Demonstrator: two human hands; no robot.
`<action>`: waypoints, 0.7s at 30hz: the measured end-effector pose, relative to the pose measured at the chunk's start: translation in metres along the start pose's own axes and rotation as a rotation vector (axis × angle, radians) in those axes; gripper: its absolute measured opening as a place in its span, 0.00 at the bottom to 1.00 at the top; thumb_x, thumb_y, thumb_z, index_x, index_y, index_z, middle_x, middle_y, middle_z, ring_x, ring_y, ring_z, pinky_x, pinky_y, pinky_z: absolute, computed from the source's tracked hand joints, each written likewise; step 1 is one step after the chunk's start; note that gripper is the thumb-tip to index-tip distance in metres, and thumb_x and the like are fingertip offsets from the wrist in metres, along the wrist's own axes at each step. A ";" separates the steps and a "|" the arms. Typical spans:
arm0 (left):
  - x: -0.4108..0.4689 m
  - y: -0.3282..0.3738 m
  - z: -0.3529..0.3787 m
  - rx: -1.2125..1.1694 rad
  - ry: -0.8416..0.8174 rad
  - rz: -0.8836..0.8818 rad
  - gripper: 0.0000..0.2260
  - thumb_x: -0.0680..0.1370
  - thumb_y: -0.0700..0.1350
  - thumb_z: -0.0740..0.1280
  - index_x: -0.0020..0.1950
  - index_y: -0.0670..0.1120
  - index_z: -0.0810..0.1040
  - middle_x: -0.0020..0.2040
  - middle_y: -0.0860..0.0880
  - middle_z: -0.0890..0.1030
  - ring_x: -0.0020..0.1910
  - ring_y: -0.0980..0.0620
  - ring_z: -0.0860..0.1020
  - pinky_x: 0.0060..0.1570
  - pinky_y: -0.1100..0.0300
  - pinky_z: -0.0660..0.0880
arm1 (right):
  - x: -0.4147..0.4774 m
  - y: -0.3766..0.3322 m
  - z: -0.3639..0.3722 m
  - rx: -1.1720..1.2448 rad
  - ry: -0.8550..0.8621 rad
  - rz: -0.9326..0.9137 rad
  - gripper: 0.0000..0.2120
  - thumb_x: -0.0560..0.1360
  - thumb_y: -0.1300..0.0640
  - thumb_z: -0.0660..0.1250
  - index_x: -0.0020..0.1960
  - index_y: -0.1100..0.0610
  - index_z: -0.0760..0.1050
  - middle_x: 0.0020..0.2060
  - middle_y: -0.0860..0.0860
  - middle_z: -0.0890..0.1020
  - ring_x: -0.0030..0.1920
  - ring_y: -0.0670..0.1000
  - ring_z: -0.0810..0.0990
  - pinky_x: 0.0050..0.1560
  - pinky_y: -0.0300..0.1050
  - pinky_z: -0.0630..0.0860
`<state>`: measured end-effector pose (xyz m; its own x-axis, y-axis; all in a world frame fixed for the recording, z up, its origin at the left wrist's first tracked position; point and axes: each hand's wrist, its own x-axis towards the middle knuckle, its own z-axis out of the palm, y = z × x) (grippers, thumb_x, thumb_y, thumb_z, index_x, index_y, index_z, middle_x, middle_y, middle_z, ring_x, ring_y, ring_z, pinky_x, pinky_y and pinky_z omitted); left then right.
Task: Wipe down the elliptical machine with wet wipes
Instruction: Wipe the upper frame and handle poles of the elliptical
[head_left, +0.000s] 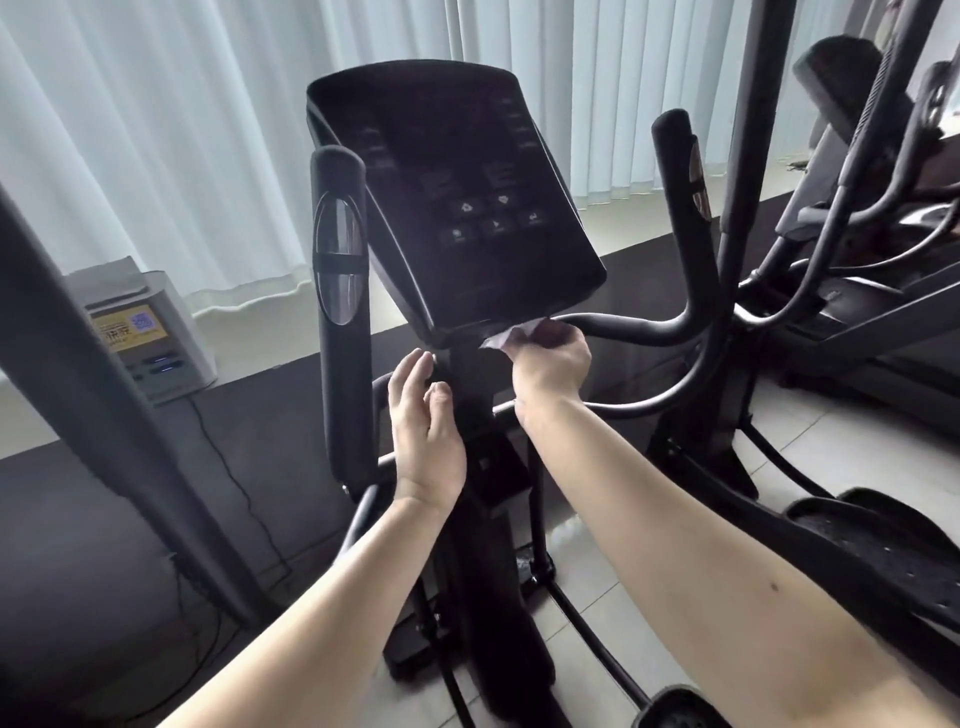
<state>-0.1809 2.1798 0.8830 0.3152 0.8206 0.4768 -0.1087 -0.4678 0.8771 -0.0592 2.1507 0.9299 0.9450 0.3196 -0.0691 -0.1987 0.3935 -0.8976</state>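
Well left of the left hand, a white device (140, 332) sits by the curtain. The left hand (423, 436) is open, fingers relaxed, just beside the centre post (470, 374) of the elliptical machine (498, 467), with an upright handle (340, 291) on its left. The console (467, 197) tilts above both hands. The right hand (550, 364) grips a crumpled wet wipe (506, 335) against the console's bottom edge. A curved handlebar (649, 327) runs off to its right.

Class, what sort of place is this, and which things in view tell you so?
Probably a gym or fitness room: an elliptical machine with a console, a second exercise machine beside it, and a tiled floor.
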 end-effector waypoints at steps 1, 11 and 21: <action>0.001 0.000 0.001 -0.002 0.001 -0.005 0.17 0.85 0.37 0.57 0.74 0.41 0.72 0.74 0.51 0.69 0.67 0.72 0.66 0.65 0.77 0.62 | 0.003 0.005 0.002 0.005 0.014 -0.019 0.11 0.70 0.71 0.73 0.50 0.63 0.77 0.39 0.54 0.85 0.39 0.50 0.85 0.49 0.39 0.80; 0.016 -0.014 0.006 0.047 -0.012 -0.016 0.18 0.85 0.38 0.57 0.75 0.43 0.71 0.74 0.55 0.67 0.72 0.62 0.67 0.67 0.74 0.64 | -0.003 0.066 0.022 -0.214 -0.054 -0.181 0.04 0.73 0.62 0.74 0.41 0.55 0.81 0.50 0.54 0.81 0.46 0.47 0.82 0.51 0.36 0.78; 0.021 -0.023 0.014 0.084 -0.050 -0.038 0.17 0.86 0.40 0.58 0.74 0.42 0.73 0.74 0.52 0.70 0.74 0.57 0.67 0.72 0.70 0.63 | 0.066 0.028 -0.006 0.192 0.184 -0.104 0.06 0.78 0.67 0.71 0.42 0.62 0.78 0.30 0.53 0.82 0.28 0.49 0.80 0.35 0.41 0.79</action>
<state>-0.1590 2.2030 0.8723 0.3647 0.8217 0.4381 -0.0172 -0.4644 0.8854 -0.0011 2.1776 0.8977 0.9907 0.1136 -0.0743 -0.1267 0.5781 -0.8061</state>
